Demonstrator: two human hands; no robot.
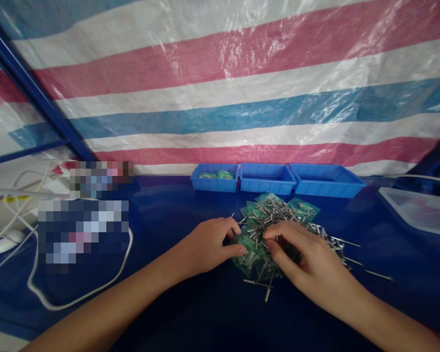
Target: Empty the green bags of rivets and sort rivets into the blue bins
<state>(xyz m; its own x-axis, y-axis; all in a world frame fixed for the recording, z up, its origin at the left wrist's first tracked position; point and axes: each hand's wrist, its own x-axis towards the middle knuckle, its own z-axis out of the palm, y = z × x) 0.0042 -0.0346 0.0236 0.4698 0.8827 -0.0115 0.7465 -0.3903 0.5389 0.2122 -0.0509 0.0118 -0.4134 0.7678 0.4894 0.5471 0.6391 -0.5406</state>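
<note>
A heap of metal blind rivets (278, 210) lies on the blue table, mixed with small green-tinted plastic bags (254, 247). My left hand (214, 244) is at the heap's left edge. Its thumb and forefinger are apart beside a green bag, and I see nothing clearly gripped; the other fingers curl out of sight. Over the heap's front right, my right hand (308, 259) has thumb and forefinger drawn together in a pinch. Whatever sits between those fingertips is too small to make out. A few loose rivets (267, 288) lie in front of the heap.
Three blue bins stand behind the heap: the left bin (214, 186) holds green bags, then a middle bin (267, 187) and a right bin (326, 188). A clear plastic tray (418, 215) is at right. White cable (84, 305) loops at left. Striped sheeting (220, 98) hangs behind.
</note>
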